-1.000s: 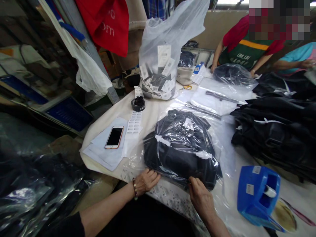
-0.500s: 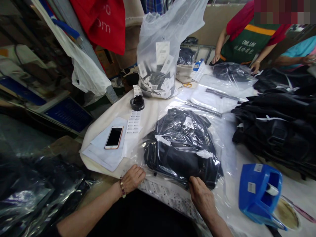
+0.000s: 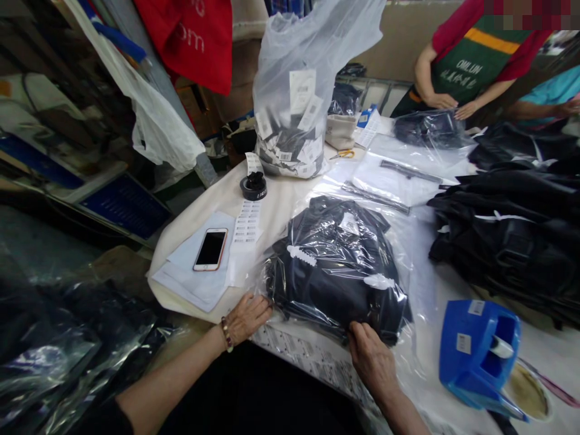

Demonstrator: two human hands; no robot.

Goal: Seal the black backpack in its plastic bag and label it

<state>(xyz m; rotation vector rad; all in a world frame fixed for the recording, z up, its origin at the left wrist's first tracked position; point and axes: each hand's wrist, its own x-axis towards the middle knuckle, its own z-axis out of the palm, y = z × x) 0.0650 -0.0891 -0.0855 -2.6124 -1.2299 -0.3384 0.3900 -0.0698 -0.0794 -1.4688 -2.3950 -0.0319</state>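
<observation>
A folded black garment (image 3: 335, 296) with a white tag and two white pieces on it lies inside a clear plastic bag (image 3: 414, 290) on the table in front of me. At the bag's near left corner, my left hand (image 3: 247, 315) has its bent fingers together on the plastic. My right hand (image 3: 372, 355) pinches the bag's near edge, right of the middle, thumb hidden below the fingers. Under the near edge shows a sheet of printed labels (image 3: 299, 356).
Left on the table are a phone (image 3: 211, 249) on papers, label strips (image 3: 247, 222) and a tape roll (image 3: 254, 186). Behind stands a tag-filled plastic sack (image 3: 290, 133). Right are a blue tape dispenser (image 3: 475, 350) and piled black garments (image 3: 507, 229). A co-worker (image 3: 480, 66) handles another bag.
My left hand has moved slightly up and right onto the bag's corner, its fingers less curled. My right hand stays at the near edge. The co-worker's hands have come together over their bag.
</observation>
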